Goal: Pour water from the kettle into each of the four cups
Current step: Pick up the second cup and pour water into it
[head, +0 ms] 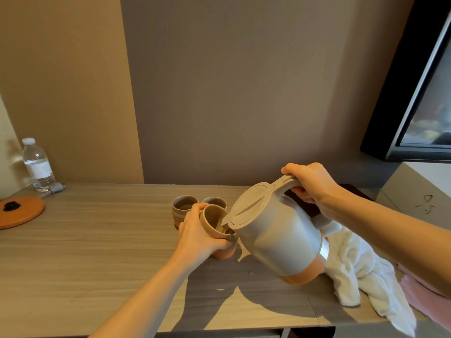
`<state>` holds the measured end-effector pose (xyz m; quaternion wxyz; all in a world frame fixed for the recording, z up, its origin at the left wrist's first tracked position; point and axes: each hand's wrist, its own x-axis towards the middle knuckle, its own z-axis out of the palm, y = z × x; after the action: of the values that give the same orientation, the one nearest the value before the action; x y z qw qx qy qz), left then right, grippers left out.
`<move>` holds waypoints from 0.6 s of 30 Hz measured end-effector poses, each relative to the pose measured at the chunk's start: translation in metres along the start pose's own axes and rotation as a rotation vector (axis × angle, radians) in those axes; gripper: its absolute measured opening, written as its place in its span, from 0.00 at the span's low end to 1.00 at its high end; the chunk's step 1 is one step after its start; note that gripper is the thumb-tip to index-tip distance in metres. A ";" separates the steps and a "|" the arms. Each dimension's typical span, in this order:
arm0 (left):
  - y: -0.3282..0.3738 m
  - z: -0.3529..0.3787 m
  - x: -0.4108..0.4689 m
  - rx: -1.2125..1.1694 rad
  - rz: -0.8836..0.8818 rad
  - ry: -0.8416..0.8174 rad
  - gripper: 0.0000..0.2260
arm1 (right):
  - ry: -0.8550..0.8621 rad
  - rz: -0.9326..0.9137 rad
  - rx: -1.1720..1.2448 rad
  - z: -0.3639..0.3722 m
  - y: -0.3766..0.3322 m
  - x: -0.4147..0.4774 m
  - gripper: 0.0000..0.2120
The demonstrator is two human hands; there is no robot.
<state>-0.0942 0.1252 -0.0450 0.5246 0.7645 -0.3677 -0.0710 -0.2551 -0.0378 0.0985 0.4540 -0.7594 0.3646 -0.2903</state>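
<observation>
My right hand [311, 184] grips the handle of a grey kettle [275, 230] with an orange base, tipped to the left above the wooden table [85, 240]. Its spout sits over the rim of a tan cup [216, 222], and water is entering that cup. My left hand [197, 234] wraps around this cup from the left, and the cup leans toward the kettle. Behind it stand two more cups: a grey cup [183, 206] at the left and another grey cup [214, 202] partly hidden behind the tan one. A fourth cup is not visible.
An orange kettle base plate [20, 211] lies at the table's far left, with a plastic water bottle [37, 164] behind it. A white towel [361, 269] is bunched at the right edge. A black-framed screen [415, 93] hangs at the upper right.
</observation>
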 end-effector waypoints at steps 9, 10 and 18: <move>0.003 -0.001 -0.002 -0.025 0.001 0.000 0.43 | -0.011 -0.003 -0.024 -0.001 -0.008 -0.001 0.18; 0.003 -0.001 -0.002 -0.027 -0.001 -0.001 0.43 | -0.014 -0.004 -0.030 0.000 -0.009 -0.001 0.18; 0.005 -0.004 -0.005 -0.068 -0.021 -0.001 0.43 | -0.033 -0.007 -0.025 0.001 -0.014 -0.004 0.19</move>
<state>-0.0983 0.1307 -0.0399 0.5493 0.7501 -0.3573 -0.0894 -0.2524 -0.0301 0.1101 0.4495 -0.7709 0.3578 -0.2749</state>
